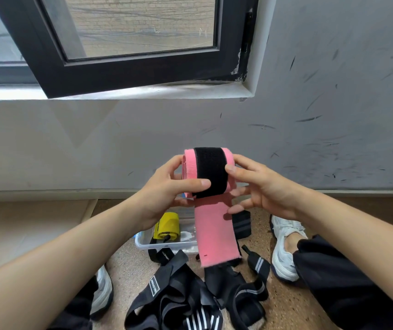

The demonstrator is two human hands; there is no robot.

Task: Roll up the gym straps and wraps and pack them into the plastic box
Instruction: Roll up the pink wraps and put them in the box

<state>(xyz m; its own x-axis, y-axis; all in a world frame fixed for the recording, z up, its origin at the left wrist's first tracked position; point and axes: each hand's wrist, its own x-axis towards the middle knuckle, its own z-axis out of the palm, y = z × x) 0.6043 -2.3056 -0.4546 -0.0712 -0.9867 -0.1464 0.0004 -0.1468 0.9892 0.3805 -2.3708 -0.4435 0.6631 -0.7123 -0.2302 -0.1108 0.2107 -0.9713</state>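
Fingers of the left hand curl round the left end of a partly rolled pink wrap, with the thumb pressed flat across the lower edge of its black hook-and-loop strip. The right hand grips the opposite end: thumb on the strip's right edge, index finger over the top, the lower fingers spread loosely under the roll. The roll is held in the air in front of a scuffed grey wall, above a clear plastic box standing on the speckled floor. The wrap's unrolled tail hangs straight down, apart from the floor, and its frayed end edge crosses the box's near rim in this view, hiding the box's right side. Count inside the box: one yellow rolled wrap against the left wall; the rest of the interior is partly hidden. Just beyond the tail lies one black wrap with grey stripes. Near the box's front rim lies a tangled heap of black straps; their number cannot be told. Two white sneakers flank the heap, with bare floor showing between the heap and the right one. One dark window frame stands open above.
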